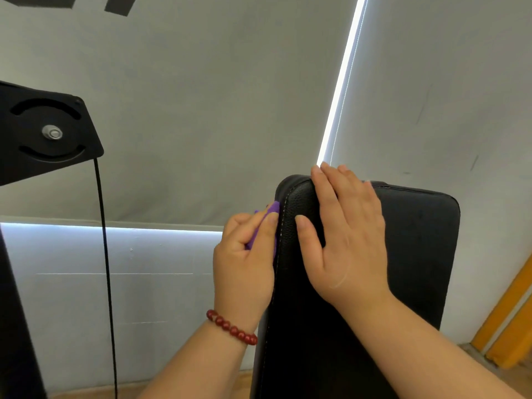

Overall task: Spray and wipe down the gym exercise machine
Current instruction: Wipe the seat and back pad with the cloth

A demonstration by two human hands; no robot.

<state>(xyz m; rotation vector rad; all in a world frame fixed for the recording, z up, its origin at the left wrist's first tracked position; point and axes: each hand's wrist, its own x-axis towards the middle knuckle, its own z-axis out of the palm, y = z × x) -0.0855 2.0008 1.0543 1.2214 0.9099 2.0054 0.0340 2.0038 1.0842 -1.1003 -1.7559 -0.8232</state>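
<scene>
**Cloth working the backrest's left edge**

Head view: dark shapes [115, 5] at the wall's top edge are being cut off by the frame and are too partial to read. The left hand [244, 263], wearing a red bead bracelet [231, 327], is pinching a purple cloth [272, 210] between curled fingers and thumb. It is pressing the cloth against the left side edge of the black padded backrest [417, 254], near its top corner. The right hand [348, 243] is lying flat on the backrest's front face, fingers [331, 182] straight and close together, tips reaching over the top edge. A black pulley plate [49, 133] and its cable [105, 254] are hanging well to the left.
</scene>
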